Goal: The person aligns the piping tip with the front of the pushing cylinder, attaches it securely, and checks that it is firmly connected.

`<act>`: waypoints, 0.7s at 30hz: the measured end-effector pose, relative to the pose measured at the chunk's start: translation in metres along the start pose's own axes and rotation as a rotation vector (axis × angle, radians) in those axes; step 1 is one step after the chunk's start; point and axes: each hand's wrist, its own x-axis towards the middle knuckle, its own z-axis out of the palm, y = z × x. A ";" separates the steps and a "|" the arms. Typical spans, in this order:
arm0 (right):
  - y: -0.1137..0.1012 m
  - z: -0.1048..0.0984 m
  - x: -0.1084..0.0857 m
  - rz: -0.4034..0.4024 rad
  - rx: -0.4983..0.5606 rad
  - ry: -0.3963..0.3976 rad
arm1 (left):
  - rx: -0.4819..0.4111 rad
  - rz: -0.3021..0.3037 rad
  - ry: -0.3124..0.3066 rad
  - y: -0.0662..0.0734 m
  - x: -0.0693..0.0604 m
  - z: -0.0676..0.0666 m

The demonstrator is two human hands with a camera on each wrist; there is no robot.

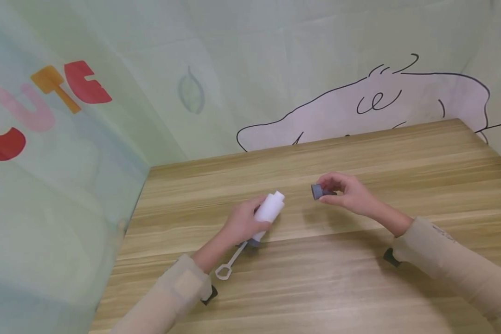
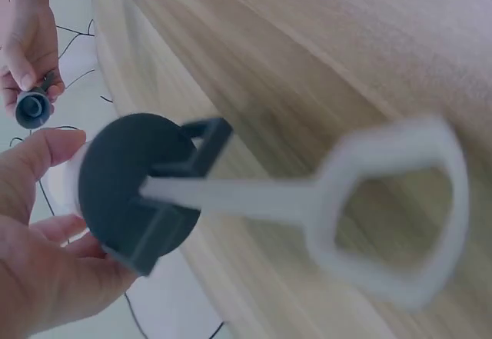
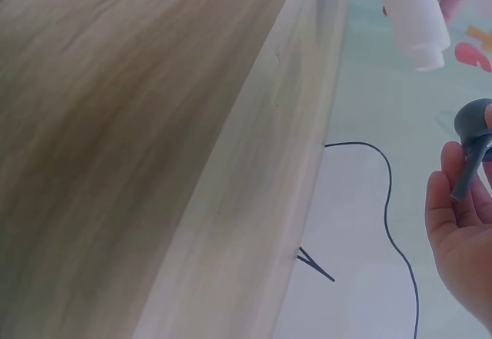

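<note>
A white tube (image 1: 270, 208), tilted with its narrow neck up and to the right, is gripped by my left hand (image 1: 243, 223) over the table. Its lower end carries a dark grey disc (image 2: 115, 177) with raised bars, from which a white rod (image 2: 238, 198) ending in an angular ring sticks out. To the right, my right hand (image 1: 352, 194) pinches a dark grey cap-like piece (image 1: 317, 191) by its thin stem (image 3: 469, 174). The piece's hollow round end faces the tube's neck, a gap apart. The fingers partly cover both things.
Beneath both hands lies a wood-grain table (image 1: 317, 287). A printed cloth backdrop (image 1: 242, 69) with letters and line drawings stands behind the table's far edge and along its left side. Dark wrist-worn devices (image 1: 209, 295) show under both sleeves.
</note>
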 end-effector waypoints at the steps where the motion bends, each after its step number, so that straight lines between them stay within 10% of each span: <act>1: 0.000 0.000 0.000 -0.003 0.001 -0.003 | 0.026 0.028 0.000 0.001 -0.001 -0.001; 21: -0.007 0.004 -0.003 -0.126 -0.026 -0.048 | 0.224 0.345 -0.084 0.021 -0.001 -0.004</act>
